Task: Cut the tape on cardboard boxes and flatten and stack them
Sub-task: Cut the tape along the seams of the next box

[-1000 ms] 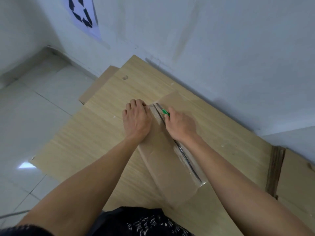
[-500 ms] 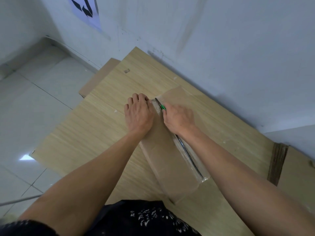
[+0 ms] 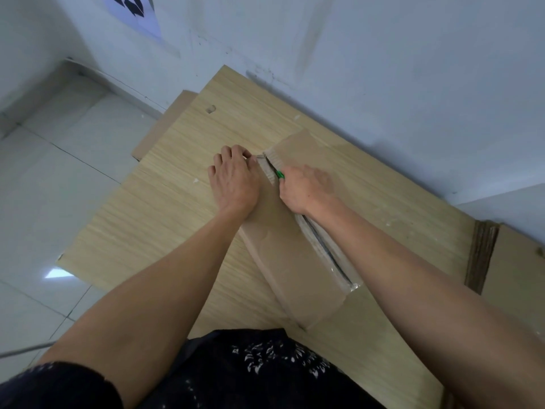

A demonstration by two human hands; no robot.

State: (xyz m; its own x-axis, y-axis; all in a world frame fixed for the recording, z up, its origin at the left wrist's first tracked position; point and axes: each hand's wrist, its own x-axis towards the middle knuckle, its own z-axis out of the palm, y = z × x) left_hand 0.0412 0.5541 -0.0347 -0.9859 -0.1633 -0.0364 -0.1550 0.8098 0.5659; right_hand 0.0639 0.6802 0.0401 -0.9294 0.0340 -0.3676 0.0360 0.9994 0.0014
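Observation:
A long brown cardboard box (image 3: 290,258) lies on a light wooden table (image 3: 165,208), running from my lap toward the wall. Clear tape along its top seam is slit open, showing a dark gap (image 3: 327,249). My right hand (image 3: 305,188) grips a green-handled cutter (image 3: 279,174) near the far end of the seam. My left hand (image 3: 234,180) rests on the box's far left corner, its fingertips curled over the edge.
A white wall (image 3: 383,69) runs along the table's far side. Flat cardboard (image 3: 159,129) pokes out beyond the table's far left edge. More cardboard (image 3: 501,270) stands at the right. A tiled floor (image 3: 53,172) lies to the left.
My right hand has moved the cutter a little further along the seam toward the far end of the box. My left hand stays on the far corner.

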